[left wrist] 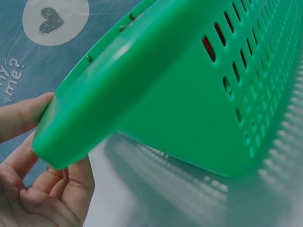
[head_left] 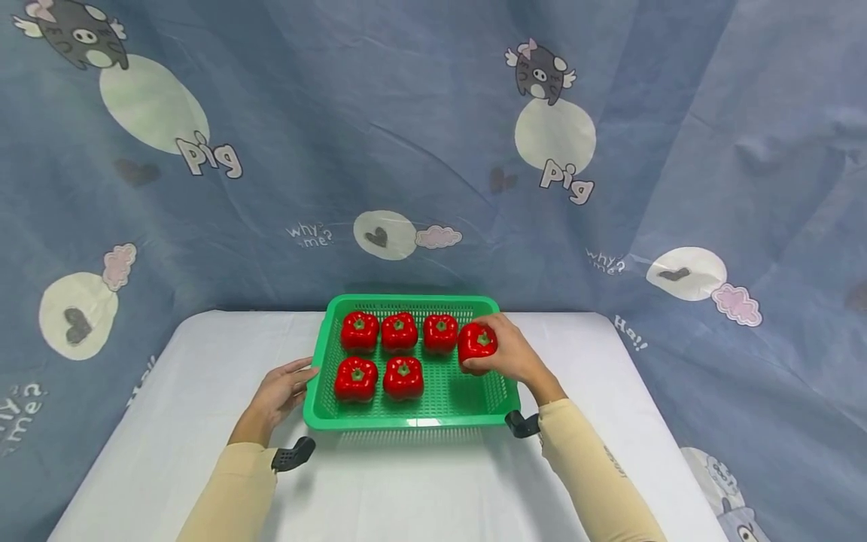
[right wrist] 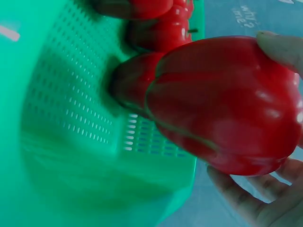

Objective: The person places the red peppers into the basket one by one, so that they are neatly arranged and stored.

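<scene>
A green plastic basket [head_left: 433, 423] with slotted walls holds several red bell peppers [head_left: 403, 378], stems up, in two rows on its left and middle. My right hand [head_left: 511, 350] grips another red bell pepper [head_left: 477, 342] at the basket's back right. In the right wrist view that bell pepper [right wrist: 227, 104] is between the thumb and the fingers, above the basket floor and near its neighbours. At the basket's left rim [left wrist: 109, 75], my left hand [head_left: 281, 388] pinches the edge, thumb on one side and curled fingers [left wrist: 78, 189] beneath.
The basket stands on a white-covered table [head_left: 400, 489], near its back edge. A blue printed cloth [head_left: 420, 150] hangs behind the table and at its sides. A dark wrist mount [head_left: 294, 455] sticks out from the left sleeve, another [head_left: 521, 424] from the right, close to the basket's corner.
</scene>
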{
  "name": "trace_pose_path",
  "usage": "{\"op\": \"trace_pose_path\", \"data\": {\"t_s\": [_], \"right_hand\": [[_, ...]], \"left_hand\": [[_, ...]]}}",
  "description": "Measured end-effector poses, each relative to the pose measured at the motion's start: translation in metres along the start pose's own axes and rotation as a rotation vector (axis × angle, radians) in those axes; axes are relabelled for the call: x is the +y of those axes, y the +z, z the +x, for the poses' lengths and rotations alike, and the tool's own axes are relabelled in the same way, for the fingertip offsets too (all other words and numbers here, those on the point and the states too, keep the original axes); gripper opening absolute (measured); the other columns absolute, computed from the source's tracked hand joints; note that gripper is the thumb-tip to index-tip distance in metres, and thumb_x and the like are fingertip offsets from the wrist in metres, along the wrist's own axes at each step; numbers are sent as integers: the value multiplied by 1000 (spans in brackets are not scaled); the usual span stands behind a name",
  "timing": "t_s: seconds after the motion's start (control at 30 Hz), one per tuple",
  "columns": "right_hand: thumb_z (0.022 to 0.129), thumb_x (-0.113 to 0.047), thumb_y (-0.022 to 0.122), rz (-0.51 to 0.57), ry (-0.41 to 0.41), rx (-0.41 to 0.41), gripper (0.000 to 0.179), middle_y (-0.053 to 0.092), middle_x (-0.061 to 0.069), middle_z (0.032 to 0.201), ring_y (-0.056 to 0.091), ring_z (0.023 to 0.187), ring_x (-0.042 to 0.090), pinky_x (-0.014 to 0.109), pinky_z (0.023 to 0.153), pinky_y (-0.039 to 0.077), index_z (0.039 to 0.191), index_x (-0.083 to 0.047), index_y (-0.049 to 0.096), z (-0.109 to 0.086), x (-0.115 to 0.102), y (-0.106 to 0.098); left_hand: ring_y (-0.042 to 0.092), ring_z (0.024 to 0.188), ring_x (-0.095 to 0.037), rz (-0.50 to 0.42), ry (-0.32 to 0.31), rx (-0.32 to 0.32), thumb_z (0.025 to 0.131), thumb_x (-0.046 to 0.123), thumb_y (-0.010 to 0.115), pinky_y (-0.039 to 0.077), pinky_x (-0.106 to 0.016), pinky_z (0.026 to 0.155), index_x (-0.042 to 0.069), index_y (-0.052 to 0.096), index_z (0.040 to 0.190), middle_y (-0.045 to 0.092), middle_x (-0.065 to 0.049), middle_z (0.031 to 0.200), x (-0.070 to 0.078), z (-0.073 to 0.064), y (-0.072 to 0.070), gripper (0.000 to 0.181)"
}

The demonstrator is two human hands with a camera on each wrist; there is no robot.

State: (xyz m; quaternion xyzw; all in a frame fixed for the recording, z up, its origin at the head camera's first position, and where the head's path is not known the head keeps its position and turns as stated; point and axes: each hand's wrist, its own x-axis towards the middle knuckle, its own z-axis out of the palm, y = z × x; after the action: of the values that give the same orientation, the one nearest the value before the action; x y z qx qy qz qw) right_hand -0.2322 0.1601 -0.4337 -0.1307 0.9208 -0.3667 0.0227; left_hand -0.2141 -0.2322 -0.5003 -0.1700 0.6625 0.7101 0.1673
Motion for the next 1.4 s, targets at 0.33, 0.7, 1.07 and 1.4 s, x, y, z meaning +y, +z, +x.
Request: {"op": "trace_pose_path", "data": {"t_s": [0.33, 0.7, 1.07, 1.4], "right_hand": [[62, -21, 83, -36, -9, -68, 67, 50, 5, 113, 48, 100, 20, 33, 76, 51, 119, -6, 50, 9, -10, 7], [60, -26, 85, -127, -24, -190, 70, 50, 5, 109, 48, 99, 17, 30, 78, 49, 119, -4, 53, 24, -10, 19], [60, -19, 83, -207, -28, -273, 64, 51, 3, 101, 50, 94, 18, 28, 76, 49, 116, -4, 55, 34, -12, 32], [55, -20, 87, -221, 19, -269, 66, 53, 6, 104, 49, 96, 18, 31, 82, 47, 111, -2, 57, 39, -15, 43]], "left_hand": [[60, 83, -2, 3, -9, -6, 84, 21, 65, 51, -22, 78, 3, 37, 137, 61, 10, 93, 0, -1, 0, 63], [61, 83, -2, 0, -3, -3, 85, 21, 65, 51, -23, 79, 3, 36, 137, 62, 11, 93, -1, -1, 0, 63], [62, 85, -4, 13, 12, -1, 82, 22, 67, 51, -24, 80, 3, 38, 136, 61, 6, 102, -1, 0, -1, 64], [62, 85, -4, 12, 16, 3, 83, 21, 66, 51, -24, 80, 2, 38, 136, 62, 6, 101, -3, 0, -2, 63]]}}
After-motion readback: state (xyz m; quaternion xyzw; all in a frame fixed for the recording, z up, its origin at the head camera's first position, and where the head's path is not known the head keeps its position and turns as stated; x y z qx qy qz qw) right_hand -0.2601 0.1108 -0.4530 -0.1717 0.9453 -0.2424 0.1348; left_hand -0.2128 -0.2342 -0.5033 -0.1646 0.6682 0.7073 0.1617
